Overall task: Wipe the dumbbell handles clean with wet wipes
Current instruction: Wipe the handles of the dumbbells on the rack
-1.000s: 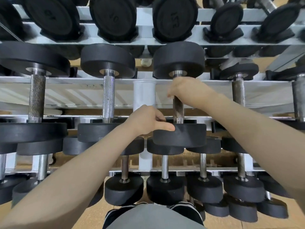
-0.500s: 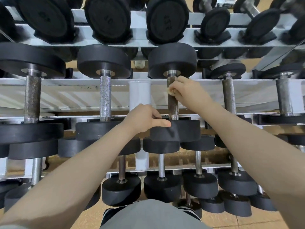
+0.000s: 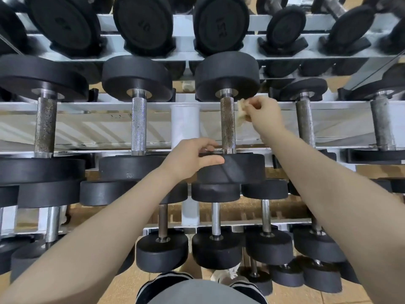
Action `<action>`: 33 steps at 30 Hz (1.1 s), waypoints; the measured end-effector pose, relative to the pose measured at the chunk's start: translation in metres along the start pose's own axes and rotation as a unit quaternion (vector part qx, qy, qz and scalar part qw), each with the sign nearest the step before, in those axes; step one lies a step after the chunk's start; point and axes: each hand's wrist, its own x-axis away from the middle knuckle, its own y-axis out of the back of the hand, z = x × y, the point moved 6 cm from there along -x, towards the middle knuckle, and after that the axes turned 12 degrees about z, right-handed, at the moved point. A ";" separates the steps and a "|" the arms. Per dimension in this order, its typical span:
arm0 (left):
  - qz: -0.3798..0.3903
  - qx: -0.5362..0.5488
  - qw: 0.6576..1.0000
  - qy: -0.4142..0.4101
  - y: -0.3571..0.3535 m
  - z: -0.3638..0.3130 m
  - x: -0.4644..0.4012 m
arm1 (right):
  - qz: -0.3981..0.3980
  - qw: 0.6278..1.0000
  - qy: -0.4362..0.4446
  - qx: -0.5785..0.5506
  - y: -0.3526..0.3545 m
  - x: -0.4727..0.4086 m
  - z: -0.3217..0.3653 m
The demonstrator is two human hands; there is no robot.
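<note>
A black dumbbell lies on the middle shelf of the rack, its rusty knurled handle (image 3: 228,126) running away from me. My left hand (image 3: 192,157) grips the near weight head (image 3: 238,168), thumb on its rim and fingers curled over its top edge. My right hand (image 3: 262,115) sits just right of the handle's upper end, off the metal, and pinches a crumpled, yellowed wet wipe (image 3: 242,111) between its fingertips. The wipe hangs beside the handle, close to it.
More dumbbells lie on the same shelf: a shiny handle (image 3: 138,126) and a rusty one (image 3: 45,126) to the left, two dull handles (image 3: 305,123) to the right. Shelves above and below hold several more. A white rack post (image 3: 185,126) stands between the middle handles.
My right hand has let go of the handle and moved right and slightly up, taking the wipe off it. The handle is now fully exposed. My left hand stays on the near weight head.
</note>
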 end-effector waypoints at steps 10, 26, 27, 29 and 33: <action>-0.051 -0.036 0.998 -0.021 -0.008 -0.004 0.007 | 0.275 0.953 -0.085 -0.096 -0.041 0.004 -0.045; -0.162 0.098 0.978 -0.085 -0.052 -0.103 0.057 | 0.277 0.945 0.154 -0.082 0.058 0.141 0.002; -0.142 0.120 0.979 -0.081 -0.061 -0.110 0.057 | 0.290 0.939 0.156 -0.101 0.064 0.151 0.001; -0.123 0.145 0.979 -0.076 -0.076 -0.119 0.057 | 0.309 0.927 0.157 -0.143 0.075 0.167 0.000; -0.103 0.221 0.966 -0.087 -0.101 -0.124 0.064 | 0.282 0.934 0.186 -0.117 0.092 0.189 0.001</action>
